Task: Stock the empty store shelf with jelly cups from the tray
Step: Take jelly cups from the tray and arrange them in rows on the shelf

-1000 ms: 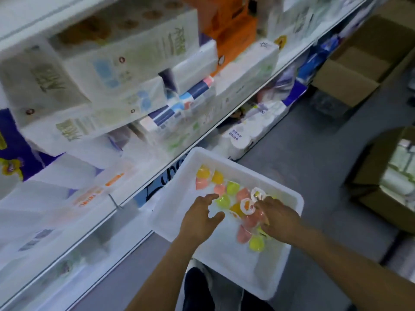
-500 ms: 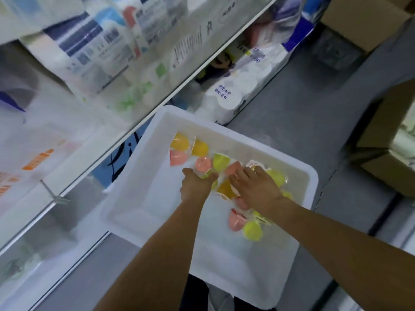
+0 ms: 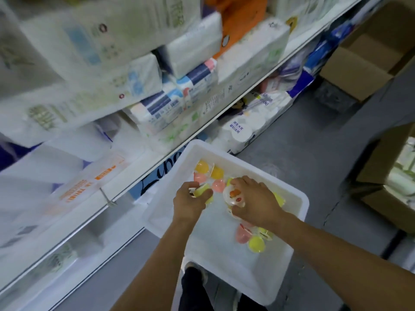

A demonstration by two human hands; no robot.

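Observation:
A white plastic tray (image 3: 226,272) sits low in front of the shelving, with several jelly cups in yellow, orange and pink. My left hand (image 3: 190,204) grips a yellow-green jelly cup (image 3: 203,190) near the tray's left side. My right hand (image 3: 256,202) curls over white-lidded jelly cups (image 3: 233,195) in the tray's middle. Two orange cups (image 3: 208,169) and a pink cup (image 3: 219,185) lie at the far end. A pink cup (image 3: 242,235) and a yellow cup (image 3: 256,244) lie below my right wrist.
White shelves (image 3: 247,90) on the left hold packs of tissue and paper rolls (image 3: 179,97). A lower shelf level (image 3: 74,241) lies left of the tray. Cardboard boxes (image 3: 368,52) stand on the grey floor at right.
The view swung back up toward the shelves. My left hand has closed on a yellow-green cup, and my right hand has gathered lidded cups.

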